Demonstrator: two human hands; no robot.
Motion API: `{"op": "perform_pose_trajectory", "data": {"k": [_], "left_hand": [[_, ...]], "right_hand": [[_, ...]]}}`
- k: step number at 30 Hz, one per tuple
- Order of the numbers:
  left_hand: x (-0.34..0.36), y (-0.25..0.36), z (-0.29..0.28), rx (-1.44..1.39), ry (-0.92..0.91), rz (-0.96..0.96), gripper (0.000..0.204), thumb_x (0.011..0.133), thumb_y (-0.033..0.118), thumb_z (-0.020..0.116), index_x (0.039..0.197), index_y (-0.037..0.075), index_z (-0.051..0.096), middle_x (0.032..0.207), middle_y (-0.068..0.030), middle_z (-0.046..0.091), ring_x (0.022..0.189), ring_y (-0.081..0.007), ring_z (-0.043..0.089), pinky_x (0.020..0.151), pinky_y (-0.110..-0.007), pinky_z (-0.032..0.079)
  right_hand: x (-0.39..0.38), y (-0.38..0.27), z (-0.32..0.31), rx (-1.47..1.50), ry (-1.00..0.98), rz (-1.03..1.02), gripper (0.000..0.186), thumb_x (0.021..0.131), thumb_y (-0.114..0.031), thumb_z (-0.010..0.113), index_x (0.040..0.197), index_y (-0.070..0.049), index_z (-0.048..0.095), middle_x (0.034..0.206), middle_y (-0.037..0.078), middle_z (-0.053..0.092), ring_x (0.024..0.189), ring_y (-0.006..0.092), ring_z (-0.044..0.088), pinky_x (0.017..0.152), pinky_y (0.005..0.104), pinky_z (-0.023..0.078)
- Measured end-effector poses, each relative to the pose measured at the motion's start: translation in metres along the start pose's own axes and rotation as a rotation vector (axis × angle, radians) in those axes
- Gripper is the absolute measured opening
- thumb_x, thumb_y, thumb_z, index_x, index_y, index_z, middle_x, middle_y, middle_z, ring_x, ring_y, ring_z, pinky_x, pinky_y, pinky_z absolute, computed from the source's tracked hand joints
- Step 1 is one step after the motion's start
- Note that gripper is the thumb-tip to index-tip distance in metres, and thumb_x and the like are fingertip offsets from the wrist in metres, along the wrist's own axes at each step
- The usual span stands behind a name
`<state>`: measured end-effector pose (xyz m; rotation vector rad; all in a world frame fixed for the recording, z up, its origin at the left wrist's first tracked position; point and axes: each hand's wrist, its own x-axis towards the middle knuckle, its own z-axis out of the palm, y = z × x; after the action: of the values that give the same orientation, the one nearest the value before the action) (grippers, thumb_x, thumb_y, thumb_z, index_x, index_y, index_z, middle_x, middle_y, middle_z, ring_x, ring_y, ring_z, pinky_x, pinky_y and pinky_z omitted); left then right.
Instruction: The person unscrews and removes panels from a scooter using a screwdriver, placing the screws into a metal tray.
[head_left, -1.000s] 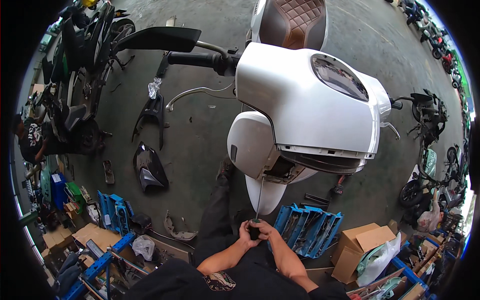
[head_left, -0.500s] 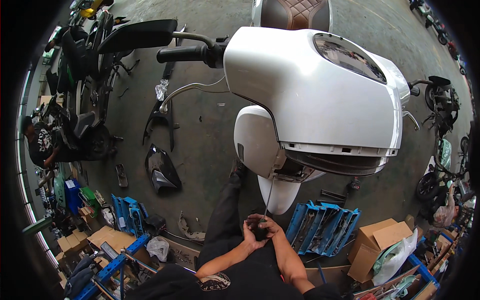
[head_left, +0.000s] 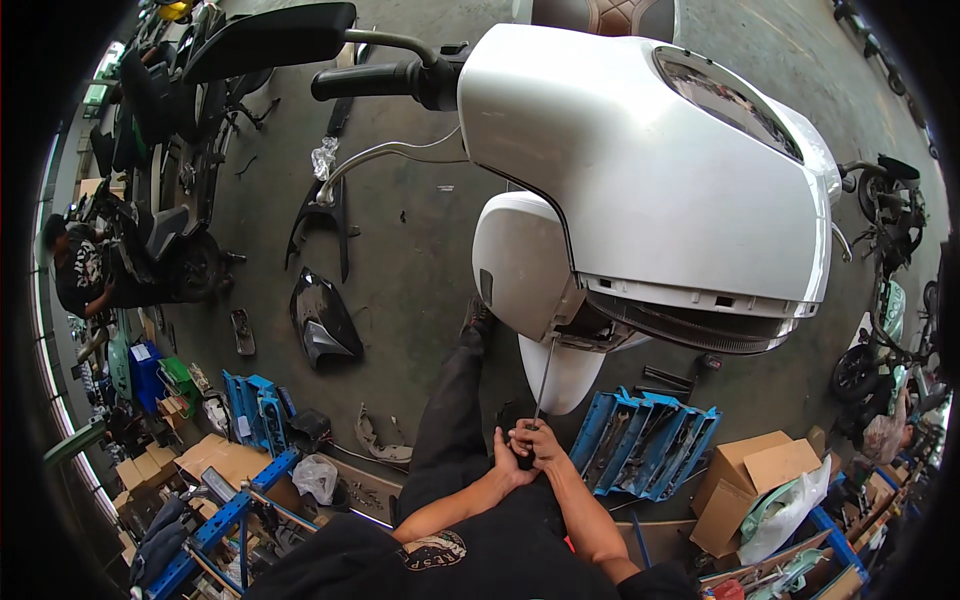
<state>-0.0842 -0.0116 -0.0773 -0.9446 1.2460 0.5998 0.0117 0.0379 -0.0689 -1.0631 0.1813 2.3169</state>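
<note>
You've got both hands on that long screwdriver — left hand and right hand clenched together round the dark handle. Thin metal shaft runs straight up under the white scooter front, tip probably in the underside — too small to tell.

floor: grey concrete, stained | left: parked motorcycles, loose black body panels | lower left: blue metal rack, cardboard boxes | right: more boxes, dark scooter | light: even daylight
</note>
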Motion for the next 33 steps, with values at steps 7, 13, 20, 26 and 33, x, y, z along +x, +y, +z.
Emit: {"op": "perform_pose_trajectory", "data": {"k": [7, 13, 20, 26, 33], "left_hand": [[0.016, 0.0, -0.019, -0.015, -0.015, -0.015, 0.061, 0.086, 0.079, 0.028, 0.079, 0.025, 0.056, 0.073, 0.0047, 0.053, 0.104, -0.0182, 0.054, 0.103, -0.051, 0.033], [-0.002, 0.004, -0.005, 0.032, -0.027, -0.046, 0.063, 0.086, 0.08, 0.028, 0.071, 0.025, 0.055, 0.069, 0.0069, 0.052, 0.098, -0.0139, 0.054, 0.101, -0.049, 0.035], [-0.018, 0.009, 0.012, 0.044, 0.012, 0.017, 0.062, 0.087, 0.078, 0.028, 0.069, 0.025, 0.055, 0.071, 0.0058, 0.057, 0.103, -0.0168, 0.056, 0.103, -0.049, 0.036], [-0.023, -0.006, 0.025, -0.032, -0.207, -0.179, 0.082, 0.088, 0.077, 0.027, 0.118, 0.007, 0.057, 0.107, -0.0192, 0.063, 0.099, -0.0328, 0.061, 0.092, -0.048, 0.05], [-0.015, 0.01, 0.006, -0.062, -0.502, -0.268, 0.075, 0.089, 0.075, 0.028, 0.111, 0.011, 0.059, 0.109, -0.0142, 0.062, 0.103, -0.0331, 0.06, 0.094, -0.049, 0.048]], "right_hand": [[0.0, 0.006, 0.009, -0.069, 0.12, -0.042, 0.021, 0.085, -0.001, 0.066, 0.067, -0.003, 0.054, 0.053, 0.002, 0.047, 0.043, 0.0099, 0.043, 0.041, 0.0252, 0.033], [0.004, 0.009, 0.01, -0.11, 0.211, -0.046, 0.02, 0.085, -0.002, 0.065, 0.068, -0.002, 0.055, 0.054, 0.002, 0.048, 0.043, 0.0093, 0.042, 0.041, 0.0254, 0.033], [-0.005, -0.003, 0.037, -0.098, 0.345, -0.038, 0.021, 0.083, 0.0, 0.066, 0.066, -0.004, 0.054, 0.055, 0.003, 0.05, 0.042, 0.0093, 0.043, 0.04, 0.025, 0.033], [-0.007, 0.0, 0.046, -0.581, 0.948, 0.006, 0.016, 0.079, -0.021, 0.071, 0.079, -0.006, 0.067, 0.068, 0.009, 0.064, 0.069, 0.0238, 0.061, 0.072, 0.0411, 0.047], [-0.012, -0.015, 0.105, -0.816, 1.253, 0.099, 0.023, 0.077, -0.033, 0.069, 0.085, -0.011, 0.073, 0.091, 0.014, 0.072, 0.104, 0.0339, 0.062, 0.101, 0.048, 0.038]]}}
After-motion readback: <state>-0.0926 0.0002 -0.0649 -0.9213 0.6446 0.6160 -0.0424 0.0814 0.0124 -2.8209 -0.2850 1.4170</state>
